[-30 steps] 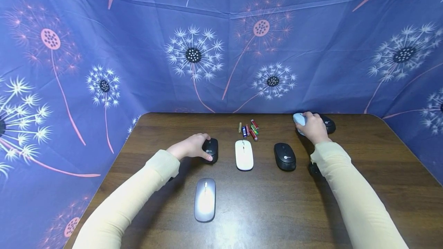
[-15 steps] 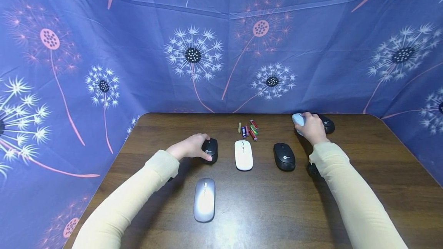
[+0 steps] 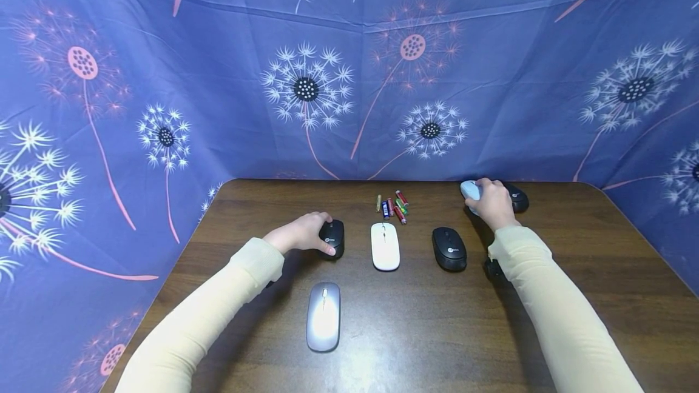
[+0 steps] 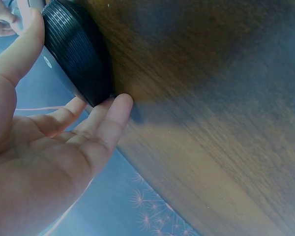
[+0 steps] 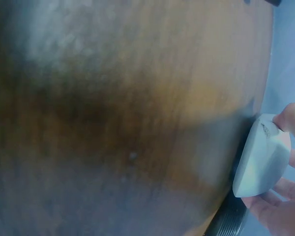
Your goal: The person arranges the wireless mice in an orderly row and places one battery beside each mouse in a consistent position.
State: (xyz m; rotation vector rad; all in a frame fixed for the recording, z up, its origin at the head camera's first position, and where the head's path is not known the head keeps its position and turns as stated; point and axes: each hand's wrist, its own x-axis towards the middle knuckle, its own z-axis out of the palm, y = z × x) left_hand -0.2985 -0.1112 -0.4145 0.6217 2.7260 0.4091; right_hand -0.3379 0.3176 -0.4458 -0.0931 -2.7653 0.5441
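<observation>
My left hand (image 3: 303,232) grips a black computer mouse (image 3: 333,239) at the left of the table, thumb on the near side and fingers at the far end. In the left wrist view the ribbed side of that black mouse (image 4: 78,51) shows between thumb and fingers. At the back right my right hand (image 3: 494,204) holds a light blue mouse (image 3: 469,190) by its sides. The right wrist view shows this light blue mouse (image 5: 264,160) pinched between thumb and fingers. Another black mouse (image 3: 516,197) sits just right of the right hand, partly hidden by it.
A white mouse (image 3: 384,247) and a black mouse (image 3: 449,248) lie mid-table, with a grey mouse (image 3: 323,317) nearer the front. Several small batteries (image 3: 392,206) are grouped behind the white mouse. A blue dandelion-print cloth (image 3: 349,77) hangs at the wooden table's (image 3: 415,332) back edge.
</observation>
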